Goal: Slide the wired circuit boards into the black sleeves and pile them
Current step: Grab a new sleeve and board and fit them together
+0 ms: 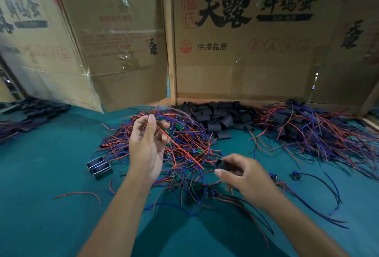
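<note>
Left hand (146,144) — raised over the tangle, palm toward me, thumb and fingers curled in a pinching grip on a red wire (174,144) that slants down to the right; I cannot tell whether a board hangs on it.

Right hand (244,174) — lower and nearer, fingers curled, its grip closed round one black sleeve (220,164) whose end shows between thumb and fingers.

Wired circuit boards (180,150) — a loose heap of red and blue leads with small green boards showing, mid-bench, under and between both hands.

Empty black sleeves (217,115) — a pile at the back of the bench, against the cardboard, just behind the heap.

Sleeved boards (311,131) — a second pile to the right, black sleeves with red and blue leads trailing out.

Further dark pile (30,113) — far left, blurred.

Metal-framed parts (99,167) — two or three, side by side, left of the heap.

Bench (51,164) — green cloth surface.

Cardboard boxes (246,51) — printed, standing along the rear.
</note>
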`<act>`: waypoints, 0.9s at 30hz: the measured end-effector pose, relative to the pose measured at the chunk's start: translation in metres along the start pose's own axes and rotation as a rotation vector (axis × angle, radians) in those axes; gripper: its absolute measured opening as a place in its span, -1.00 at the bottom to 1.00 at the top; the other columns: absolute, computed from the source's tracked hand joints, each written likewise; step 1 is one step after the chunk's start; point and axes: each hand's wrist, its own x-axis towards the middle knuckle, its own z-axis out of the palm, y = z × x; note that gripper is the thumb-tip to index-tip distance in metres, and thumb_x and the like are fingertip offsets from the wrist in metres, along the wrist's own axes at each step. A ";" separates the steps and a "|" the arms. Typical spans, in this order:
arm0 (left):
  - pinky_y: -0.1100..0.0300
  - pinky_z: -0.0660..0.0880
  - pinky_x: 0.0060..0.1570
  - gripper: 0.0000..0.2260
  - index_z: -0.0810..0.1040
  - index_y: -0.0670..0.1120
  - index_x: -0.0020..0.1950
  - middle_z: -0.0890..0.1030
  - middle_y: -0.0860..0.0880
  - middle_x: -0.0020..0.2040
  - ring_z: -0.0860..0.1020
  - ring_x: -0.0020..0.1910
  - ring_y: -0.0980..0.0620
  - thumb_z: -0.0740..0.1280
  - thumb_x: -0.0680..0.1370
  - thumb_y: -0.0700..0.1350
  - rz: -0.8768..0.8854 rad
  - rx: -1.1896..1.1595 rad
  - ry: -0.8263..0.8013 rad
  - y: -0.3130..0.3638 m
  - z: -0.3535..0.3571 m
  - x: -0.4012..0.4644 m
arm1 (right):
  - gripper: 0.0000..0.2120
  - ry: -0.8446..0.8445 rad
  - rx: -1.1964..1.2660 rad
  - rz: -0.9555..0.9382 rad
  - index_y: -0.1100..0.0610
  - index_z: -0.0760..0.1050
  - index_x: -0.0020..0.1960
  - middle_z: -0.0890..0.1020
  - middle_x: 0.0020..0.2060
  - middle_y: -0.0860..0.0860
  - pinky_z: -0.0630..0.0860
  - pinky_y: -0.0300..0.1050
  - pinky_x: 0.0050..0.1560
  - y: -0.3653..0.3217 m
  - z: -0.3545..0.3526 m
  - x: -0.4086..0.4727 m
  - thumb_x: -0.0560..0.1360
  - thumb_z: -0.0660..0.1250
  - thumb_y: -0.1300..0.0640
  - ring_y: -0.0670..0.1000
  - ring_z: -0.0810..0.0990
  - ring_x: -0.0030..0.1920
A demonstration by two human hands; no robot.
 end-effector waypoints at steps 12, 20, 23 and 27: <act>0.36 0.39 -0.44 -0.81 0.35 -0.03 -0.12 0.50 -0.06 -0.33 0.31 -0.52 0.15 0.16 0.69 -0.07 -0.109 -0.071 -0.041 0.000 0.019 -0.010 | -0.85 -0.048 0.194 -0.002 0.06 0.57 -0.09 0.66 -0.28 0.11 0.61 0.03 -0.23 -0.011 0.015 -0.008 0.42 0.45 0.01 0.03 0.61 -0.34; 0.30 0.23 -0.34 -0.83 0.33 -0.06 -0.18 0.43 0.02 -0.36 0.28 -0.49 0.15 0.23 0.59 -0.20 -0.418 -0.173 -0.013 -0.016 0.016 -0.013 | -0.91 -0.021 0.222 0.026 -0.06 0.59 -0.10 0.65 -0.30 0.06 0.61 -0.10 -0.30 -0.002 0.012 -0.004 0.43 0.47 -0.02 0.02 0.61 -0.28; 0.31 0.21 -0.44 -0.80 0.29 -0.05 -0.25 0.37 0.02 -0.41 0.23 -0.51 0.14 0.25 0.50 -0.23 -0.503 -0.120 0.015 -0.020 0.015 -0.015 | -0.79 -0.014 0.218 0.044 -0.11 0.59 -0.08 0.65 -0.29 0.06 0.59 -0.14 -0.30 0.000 0.012 -0.003 0.34 0.44 -0.15 0.00 0.61 -0.27; 0.28 0.27 -0.57 -0.83 0.36 -0.12 -0.16 0.44 -0.05 -0.40 0.28 -0.55 0.10 0.18 0.62 -0.27 -0.495 0.138 0.015 -0.021 0.017 -0.019 | -0.92 -0.001 0.212 0.047 -0.12 0.59 -0.11 0.65 -0.31 0.05 0.58 -0.15 -0.31 0.006 0.009 0.000 0.44 0.48 -0.02 0.01 0.62 -0.28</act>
